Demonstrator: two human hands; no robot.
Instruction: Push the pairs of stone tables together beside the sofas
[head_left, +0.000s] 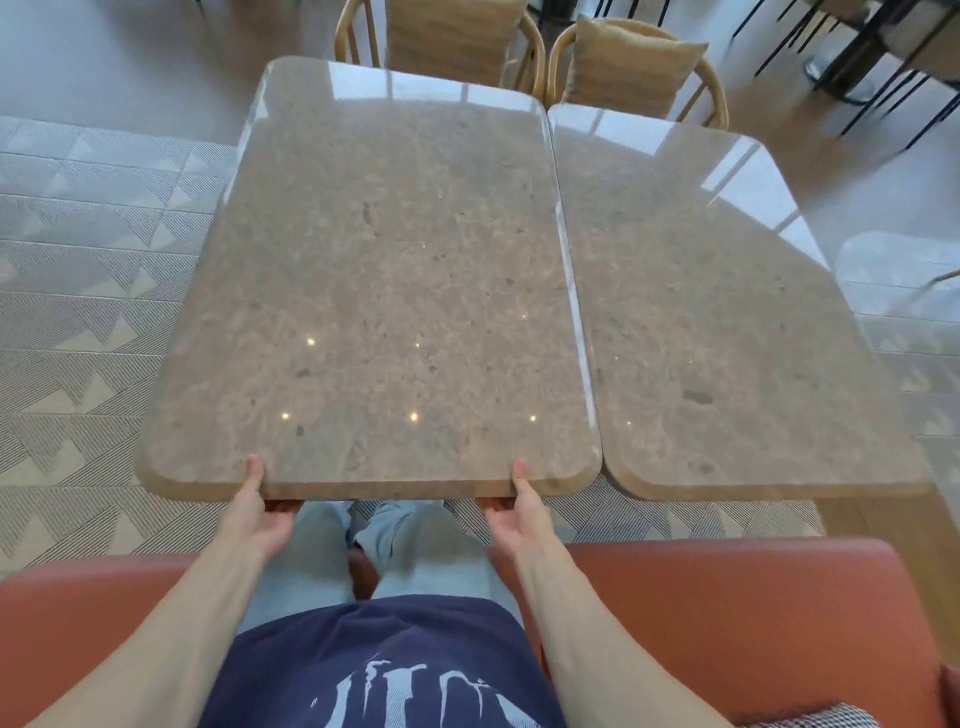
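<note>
Head view: two polished stone desks stand side by side between an orange sofa (727, 613) at the near edge and two rattan chairs (631, 67) with woven cushions at the far end. The left stone desk (374, 280) fills the middle of the picture; the right stone desk (717, 322) lies just beside it, their long edges running together along a thin seam that looks closed or nearly so, though the right one sits set back a little, so the near edges do not line up.

The left hand (257, 512) takes the near edge of the left stone desk, thumb on top and fingers curled under the slab. The right hand (519, 512) does the same nearer that desk's right corner. Each grip is narrow, clamped on the thickness of the stone. That hold, thumbs above and fingers below, probably serves to steer a heavy slab sideways or to square it, since a flat palm on a glossy top would slide.

The person stands in the gap between sofa and desks, legs in pale trousers below the slab, over a patterned tile floor (78, 291). I judge this pair almost joined, with only alignment left.
</note>
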